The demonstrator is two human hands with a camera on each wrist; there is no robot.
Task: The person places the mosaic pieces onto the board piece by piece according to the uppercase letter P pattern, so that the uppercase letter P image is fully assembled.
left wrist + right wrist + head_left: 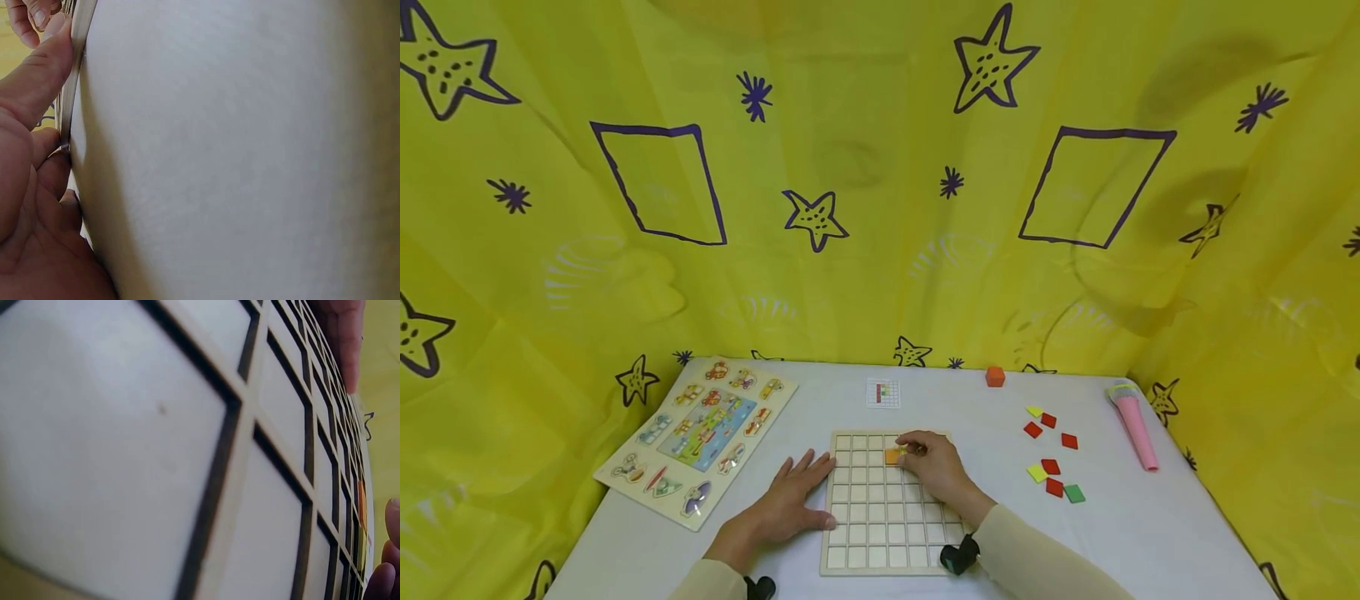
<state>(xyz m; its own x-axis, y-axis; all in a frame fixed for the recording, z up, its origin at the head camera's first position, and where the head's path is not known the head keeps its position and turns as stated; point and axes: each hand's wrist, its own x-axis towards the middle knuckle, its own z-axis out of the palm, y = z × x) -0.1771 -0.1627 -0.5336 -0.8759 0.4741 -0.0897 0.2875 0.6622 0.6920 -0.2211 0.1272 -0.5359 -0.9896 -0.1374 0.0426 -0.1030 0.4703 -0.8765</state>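
Observation:
A wooden grid board [877, 575] lies on the table before me. My left hand [790, 502] rests at its left side, fingers spread; the thumb touches the board's edge in the left wrist view. Over the board's upper rows is my right hand [938, 468], its thumb and index finger bent about a yellow tile [362, 549]. Beside that tile an orange tile [892, 456] sits in a cell. Whether the fingertips grip the yellow tile is unclear; the right wrist view catches only fingertips [392, 519] close to it, at the right edge.
Red, yellow and green tiles [1075, 493] lie scattered at right, near a pink toy microphone [1138, 429]. An orange cube [995, 377] and a small pattern card [883, 393] stand behind the board. A picture puzzle [707, 429] lies at left. Yellow cloth [865, 283] encloses the table.

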